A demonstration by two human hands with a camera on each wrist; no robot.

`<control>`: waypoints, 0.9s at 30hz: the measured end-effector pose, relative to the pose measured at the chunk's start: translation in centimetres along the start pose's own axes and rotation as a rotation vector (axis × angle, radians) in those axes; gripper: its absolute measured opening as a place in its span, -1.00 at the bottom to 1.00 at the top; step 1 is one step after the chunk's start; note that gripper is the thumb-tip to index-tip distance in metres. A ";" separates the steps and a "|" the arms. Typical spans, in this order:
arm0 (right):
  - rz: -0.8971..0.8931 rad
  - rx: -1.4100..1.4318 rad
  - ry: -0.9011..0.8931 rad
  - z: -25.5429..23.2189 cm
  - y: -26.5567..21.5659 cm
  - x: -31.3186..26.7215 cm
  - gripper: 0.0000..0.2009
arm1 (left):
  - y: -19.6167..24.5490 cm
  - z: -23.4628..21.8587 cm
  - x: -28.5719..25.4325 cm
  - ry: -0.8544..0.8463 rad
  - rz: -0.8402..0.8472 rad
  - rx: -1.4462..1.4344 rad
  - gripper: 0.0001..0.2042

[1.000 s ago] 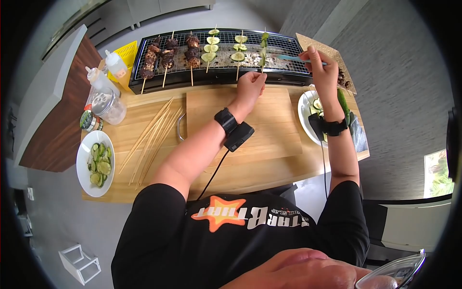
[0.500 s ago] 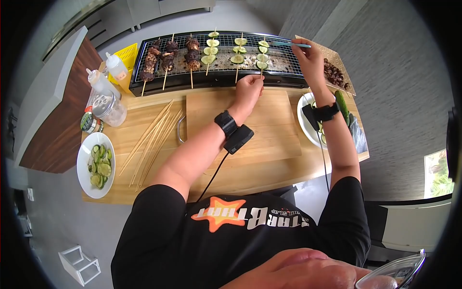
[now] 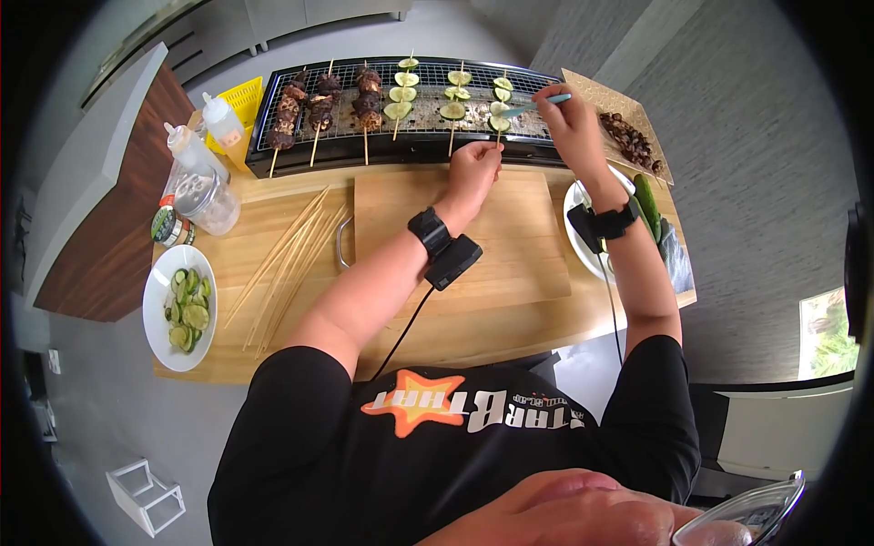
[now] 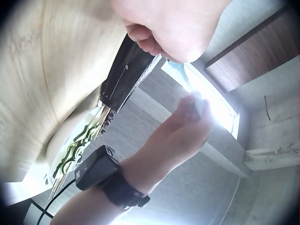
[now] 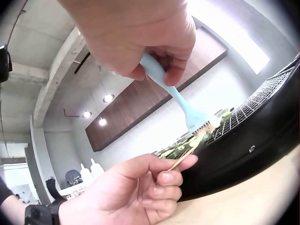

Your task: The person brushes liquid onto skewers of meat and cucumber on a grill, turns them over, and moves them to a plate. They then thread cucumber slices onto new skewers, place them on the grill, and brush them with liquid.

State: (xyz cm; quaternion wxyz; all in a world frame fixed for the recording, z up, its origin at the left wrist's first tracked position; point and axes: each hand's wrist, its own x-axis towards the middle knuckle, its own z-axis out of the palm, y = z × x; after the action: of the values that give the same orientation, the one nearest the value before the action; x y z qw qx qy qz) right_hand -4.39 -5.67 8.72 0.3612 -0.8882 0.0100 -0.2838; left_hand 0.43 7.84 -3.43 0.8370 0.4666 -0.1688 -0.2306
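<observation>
My left hand (image 3: pixel 475 175) pinches the near end of a bamboo skewer threaded with cucumber slices (image 3: pixel 502 95), at the grill's front edge. In the right wrist view the thumb and forefinger of that hand (image 5: pixel 145 190) grip the stick. My right hand (image 3: pixel 574 132) holds a light blue basting brush (image 5: pixel 182 103) by its handle, its bristles down against the slices nearest the left hand. The grill (image 3: pixel 428 146) is long and black with a wire mesh. Two more cucumber skewers (image 3: pixel 453 110) lie left of the held one, then several dark meat skewers (image 3: pixel 366 100).
A wooden cutting board (image 3: pixel 455 246) lies before the grill, bare bamboo skewers (image 3: pixel 287 268) to its left. Bowls of cucumber slices stand at left (image 3: pixel 157 314) and right (image 3: pixel 575 238). Squeeze bottles (image 3: pixel 223 123) and a jar (image 3: pixel 208 202) are at the left; dark pieces (image 3: pixel 630 141) lie on a board at right.
The held skewer has turned from edge-on to flat on the mesh. My right hand first swung the brush farther back, then brought it nearer, onto the front slices. The left hand stays in place.
</observation>
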 end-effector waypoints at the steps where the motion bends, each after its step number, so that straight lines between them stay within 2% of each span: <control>1: -0.016 -0.014 -0.016 -0.1 -0.2 -0.4 -0.84 | 0.0 0.1 0.0 0.004 0.003 -0.011 -0.86; 14: -0.015 0.021 -0.055 -0.5 -0.4 -2.6 -0.88 | 0.2 0.2 0.0 0.042 -0.005 0.053 -0.85; 17: -0.063 0.178 0.048 -1.3 -0.8 -2.6 -0.89 | 0.6 0.2 -0.2 0.036 -0.023 0.074 -0.84; 18: -0.058 0.239 0.105 -1.3 -1.4 -2.7 -0.82 | 0.7 0.3 -0.3 0.027 -0.025 0.073 -0.84; 21: -0.077 0.102 0.041 -2.5 0.2 -2.6 -0.76 | 0.7 0.4 -0.5 0.000 -0.028 0.078 -0.82; 22: -0.007 0.235 0.023 -1.8 0.5 -2.8 -0.73 | 0.5 0.4 -0.4 -0.011 -0.024 0.087 -0.81; 25: 0.305 0.190 -0.250 -1.4 0.8 -3.5 -0.74 | -0.1 0.5 -0.2 -0.050 0.034 0.114 -0.79; 26: 0.464 0.294 -0.246 -0.7 0.3 -3.9 -0.73 | -0.4 0.4 -0.1 -0.062 0.062 0.124 -0.79; 27: 0.499 0.280 -0.315 -0.4 0.9 -3.9 -0.73 | -0.5 0.4 0.0 -0.070 0.072 0.144 -0.78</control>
State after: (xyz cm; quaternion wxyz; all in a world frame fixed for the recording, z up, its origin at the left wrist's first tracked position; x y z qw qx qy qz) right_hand -7.71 -5.69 6.37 0.5351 -0.8332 0.1322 -0.0440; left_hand 0.10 7.33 -3.70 0.8025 0.5110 -0.2311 -0.2037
